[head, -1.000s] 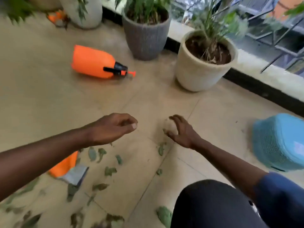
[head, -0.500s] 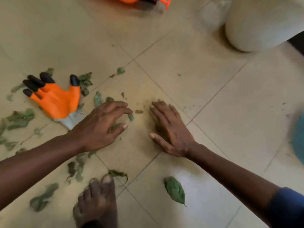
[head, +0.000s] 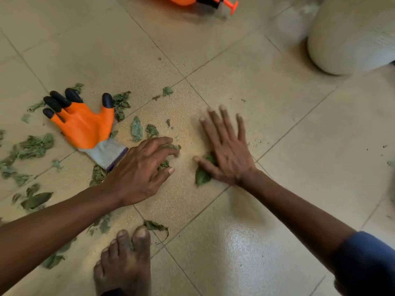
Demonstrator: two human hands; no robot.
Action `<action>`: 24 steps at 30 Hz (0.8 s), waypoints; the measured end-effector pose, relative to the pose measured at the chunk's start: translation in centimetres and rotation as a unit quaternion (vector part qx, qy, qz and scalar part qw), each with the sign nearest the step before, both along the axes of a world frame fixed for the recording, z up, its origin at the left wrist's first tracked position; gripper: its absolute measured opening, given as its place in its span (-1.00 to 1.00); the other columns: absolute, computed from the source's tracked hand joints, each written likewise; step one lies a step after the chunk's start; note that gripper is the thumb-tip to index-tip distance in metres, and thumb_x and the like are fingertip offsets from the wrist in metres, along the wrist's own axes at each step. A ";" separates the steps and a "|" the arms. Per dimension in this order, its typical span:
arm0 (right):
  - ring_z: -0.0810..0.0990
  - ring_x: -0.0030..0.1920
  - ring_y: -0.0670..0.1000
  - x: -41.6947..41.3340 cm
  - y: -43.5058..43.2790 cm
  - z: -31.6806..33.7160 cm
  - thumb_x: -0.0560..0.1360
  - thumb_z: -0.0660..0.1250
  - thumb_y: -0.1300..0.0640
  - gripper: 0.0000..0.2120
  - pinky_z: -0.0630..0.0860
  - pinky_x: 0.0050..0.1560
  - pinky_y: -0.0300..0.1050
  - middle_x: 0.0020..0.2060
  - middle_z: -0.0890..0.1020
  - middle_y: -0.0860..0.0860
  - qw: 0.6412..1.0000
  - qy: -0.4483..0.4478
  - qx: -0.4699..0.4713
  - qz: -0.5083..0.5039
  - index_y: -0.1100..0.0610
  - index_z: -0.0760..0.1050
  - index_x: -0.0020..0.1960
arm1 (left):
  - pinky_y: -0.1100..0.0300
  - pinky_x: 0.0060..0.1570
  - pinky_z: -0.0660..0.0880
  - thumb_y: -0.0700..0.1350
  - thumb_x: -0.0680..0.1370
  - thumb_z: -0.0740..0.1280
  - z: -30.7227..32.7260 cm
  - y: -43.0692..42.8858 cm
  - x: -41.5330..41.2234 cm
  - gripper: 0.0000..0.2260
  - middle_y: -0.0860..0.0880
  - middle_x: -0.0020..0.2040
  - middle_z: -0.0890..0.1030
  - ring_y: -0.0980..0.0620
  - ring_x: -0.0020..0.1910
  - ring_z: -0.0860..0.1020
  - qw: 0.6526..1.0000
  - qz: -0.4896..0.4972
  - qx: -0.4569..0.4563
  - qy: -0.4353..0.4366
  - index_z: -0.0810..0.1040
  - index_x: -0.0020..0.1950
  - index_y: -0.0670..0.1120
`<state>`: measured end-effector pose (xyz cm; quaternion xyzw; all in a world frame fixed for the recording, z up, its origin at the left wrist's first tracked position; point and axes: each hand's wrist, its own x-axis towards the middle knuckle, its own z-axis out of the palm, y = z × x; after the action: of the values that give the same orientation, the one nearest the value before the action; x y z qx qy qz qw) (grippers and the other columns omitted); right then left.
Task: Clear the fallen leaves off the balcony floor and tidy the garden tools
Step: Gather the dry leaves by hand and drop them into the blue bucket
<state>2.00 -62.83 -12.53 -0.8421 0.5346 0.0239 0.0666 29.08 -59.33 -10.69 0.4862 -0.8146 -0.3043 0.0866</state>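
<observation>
Leaves (head: 136,129) scattered all round the orange glove (head: 83,127), barely gathered, glove untidied: left hand (head: 139,174) beside it rakes with loosely bent fingers, right hand (head: 228,152) presses one leaf (head: 202,177), fingers spread.

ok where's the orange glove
Head view, left side: the orange glove lies flat on the floor among leaves, its grey cuff just beyond the left hand.

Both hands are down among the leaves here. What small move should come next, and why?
Probably sweep the right hand leftward, dragging the leaf pinned under its palm toward the left hand, whose curved fingers rest on scraps. The two hands lie close with bare floor between, so one sweep would likely gather these into one pile.
</observation>
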 end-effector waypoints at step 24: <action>-0.05 0.66 0.07 11.2 -1.3 -2.4 0.66 -0.07 -0.30 -0.29 -0.07 0.64 0.14 0.65 0.12 0.13 0.985 -0.164 0.058 -0.005 0.12 0.05 0.66 | 0.06 -0.01 0.54 -0.11 0.50 0.54 1.8 -3.3 6.4 -0.50 0.11 -0.10 0.63 -0.05 0.00 0.65 0.836 0.549 -0.012 0.018 0.45 0.38 0.01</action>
<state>13.25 -64.09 -14.90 -0.8264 0.5186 -0.0840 0.2024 35.44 -62.59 -8.89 0.8469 -0.4157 -0.2060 0.2599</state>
